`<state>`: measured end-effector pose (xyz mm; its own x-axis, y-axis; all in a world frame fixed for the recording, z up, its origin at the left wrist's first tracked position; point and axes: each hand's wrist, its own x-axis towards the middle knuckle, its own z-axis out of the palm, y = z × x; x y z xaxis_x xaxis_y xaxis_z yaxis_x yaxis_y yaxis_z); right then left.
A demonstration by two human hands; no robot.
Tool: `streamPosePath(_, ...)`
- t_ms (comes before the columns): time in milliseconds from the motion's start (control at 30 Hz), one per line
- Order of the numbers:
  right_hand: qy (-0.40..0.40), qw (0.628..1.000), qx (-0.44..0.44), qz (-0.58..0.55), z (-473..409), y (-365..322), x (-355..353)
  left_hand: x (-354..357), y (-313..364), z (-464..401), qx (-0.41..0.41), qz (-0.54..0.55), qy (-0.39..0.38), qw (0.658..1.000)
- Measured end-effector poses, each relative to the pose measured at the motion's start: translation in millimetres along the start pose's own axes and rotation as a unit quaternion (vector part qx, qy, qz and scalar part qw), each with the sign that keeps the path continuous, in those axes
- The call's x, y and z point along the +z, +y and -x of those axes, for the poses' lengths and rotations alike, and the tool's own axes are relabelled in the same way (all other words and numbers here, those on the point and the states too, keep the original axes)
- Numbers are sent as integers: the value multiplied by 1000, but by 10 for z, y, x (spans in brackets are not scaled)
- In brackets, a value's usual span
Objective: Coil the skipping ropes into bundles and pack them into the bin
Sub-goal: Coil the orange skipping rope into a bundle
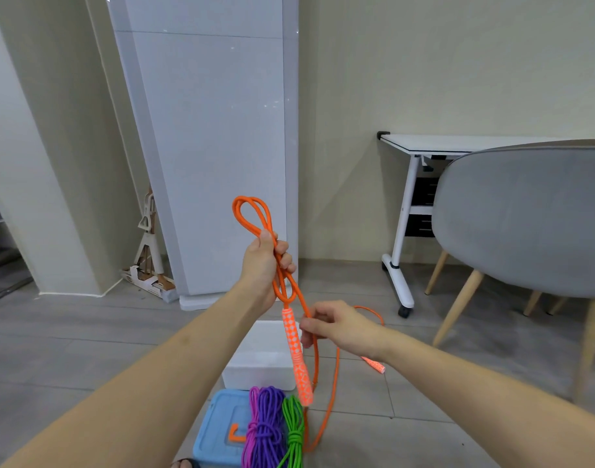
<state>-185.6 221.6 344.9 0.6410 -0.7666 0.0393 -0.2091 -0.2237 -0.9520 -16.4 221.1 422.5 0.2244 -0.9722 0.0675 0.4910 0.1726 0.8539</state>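
Note:
My left hand (264, 261) is raised and shut on folded loops of an orange skipping rope (252, 211); one orange-and-white handle (298, 356) hangs straight down below the fist. My right hand (333, 324) pinches the same rope's trailing strand lower right of it. That strand drops to the floor and runs to the second handle (374, 364). A pink bundle (252, 430), a purple bundle (269, 423) and a green bundle (294, 430) lie coiled on a blue lid (218, 430). Behind them sits a white foam bin (259, 359).
A grey chair (526, 224) with wooden legs stands at the right, a white desk (434, 146) behind it. A white pillar (208, 146) rises ahead, with a mop and a cardboard box (149, 282) at its base. The floor is grey tile.

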Motion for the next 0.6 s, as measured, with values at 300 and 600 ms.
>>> streamPosePath(300,79,994,-67,19,94,-310,-95,-94,31,-49,5,-13,15,1000)
streamPosePath(600,-11,993,-36,109,134,-399,-271,-138,134,-39,-68,23,-45,996)
